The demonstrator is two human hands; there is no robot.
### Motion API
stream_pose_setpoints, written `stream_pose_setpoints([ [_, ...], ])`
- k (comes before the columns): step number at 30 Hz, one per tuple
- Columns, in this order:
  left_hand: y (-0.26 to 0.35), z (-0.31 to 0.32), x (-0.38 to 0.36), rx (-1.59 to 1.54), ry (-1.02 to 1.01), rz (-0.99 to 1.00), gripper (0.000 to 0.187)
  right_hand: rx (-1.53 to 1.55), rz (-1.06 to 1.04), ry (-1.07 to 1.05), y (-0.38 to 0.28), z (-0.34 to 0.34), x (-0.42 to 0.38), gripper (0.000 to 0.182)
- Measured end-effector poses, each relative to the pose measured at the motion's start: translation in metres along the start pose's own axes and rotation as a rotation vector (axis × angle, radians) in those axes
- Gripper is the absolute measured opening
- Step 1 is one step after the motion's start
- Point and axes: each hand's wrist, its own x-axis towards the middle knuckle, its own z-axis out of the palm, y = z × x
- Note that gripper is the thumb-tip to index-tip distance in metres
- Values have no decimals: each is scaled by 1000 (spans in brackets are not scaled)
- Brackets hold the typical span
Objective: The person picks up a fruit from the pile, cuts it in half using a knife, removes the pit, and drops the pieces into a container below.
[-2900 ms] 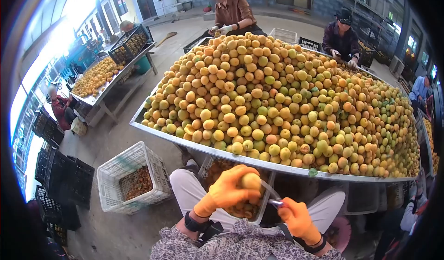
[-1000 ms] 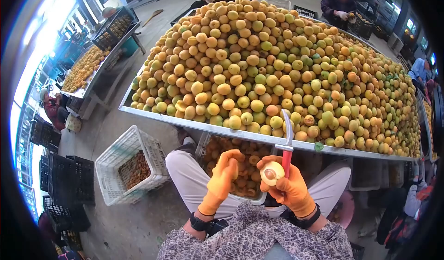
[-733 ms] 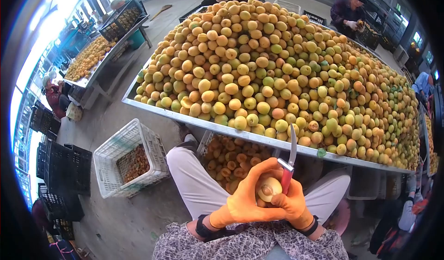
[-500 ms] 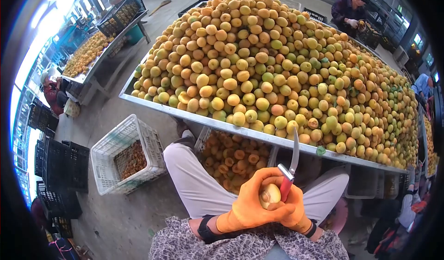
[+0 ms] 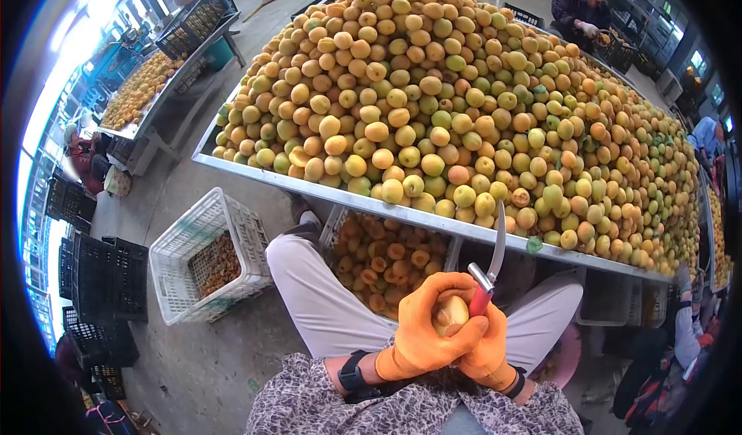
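Both my hands wear orange gloves and meet above my lap. My left hand (image 5: 427,341) is closed round an apricot (image 5: 450,316), whose pale yellow side faces up between the fingers. In my right hand (image 5: 488,354) is a folding knife (image 5: 481,299) with a red handle; its curved blade points up and away from me, clear of the fruit. The right thumb lies close to the apricot, and the lower handle is hidden by the glove. Just beyond my hands, a crate of halved apricots (image 5: 386,261) stands between my knees, under the table edge.
A metal-rimmed table (image 5: 325,193) bears a high heap of apricots (image 5: 417,87). On the floor at left stands a white crate (image 5: 251,269) with brown pits (image 5: 216,266) inside. Black crates (image 5: 108,280) are stacked farther left. A person (image 5: 581,10) works across the table.
The view has shifted slightly. My hands stay together, with the apricot turned a little in the left and the knife tilted slightly more to the right.
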Motion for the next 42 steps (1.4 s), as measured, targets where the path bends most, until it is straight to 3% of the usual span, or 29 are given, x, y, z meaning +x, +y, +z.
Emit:
stream_pose_setpoints([
  [5, -8, 6, 1, 11, 34, 46, 46, -54, -48, 42, -3, 1, 3, 34],
  [7, -9, 7, 2, 23, 36, 31, 45, 38, 4, 46, -3, 1, 4, 46],
  [13, -18, 12, 1, 31, 81, 36, 40, 54, 13, 87, 16, -4, 6, 41],
  [15, -21, 10, 3, 11, 7, 17, 48, 77, -30, 115, 13, -7, 12, 37],
  [17, -15, 8, 10, -206, -56, 31, 60, 311, 130, 10, 4, -17, 16, 42],
  [18, -18, 1, 9, -303, -92, 126, 74, 325, 140, -47, -4, -21, 16, 46],
  [21, -8, -32, 9, 297, -187, 252, 63, 338, 111, -85, 5, -28, 15, 48],
  [22, -2, -36, 10, 363, -197, 261, 56, 362, 106, -127, 4, -29, 17, 51],
  [25, 8, -40, 13, 419, -346, 272, 53, 287, 133, -159, -1, -32, 14, 49],
  [29, 8, -43, 11, 543, -393, 314, 54, 273, 184, -175, -8, -30, 13, 45],
  [32, 6, -44, 16, 491, -504, 149, 50, 229, 271, -124, -9, -22, 12, 41],
  [34, 7, -47, 18, 521, -528, 143, 47, 222, 259, -111, -7, -21, 13, 40],
  [39, -3, -44, 12, 569, -500, 293, 38, 352, 235, -147, 7, -30, 20, 52],
  [41, -5, -45, 8, 294, -351, 383, 31, 455, 197, -201, 5, -31, 21, 59],
  [42, -8, -47, 3, 90, -265, 291, 24, 500, 183, -212, 3, -31, 23, 64],
])
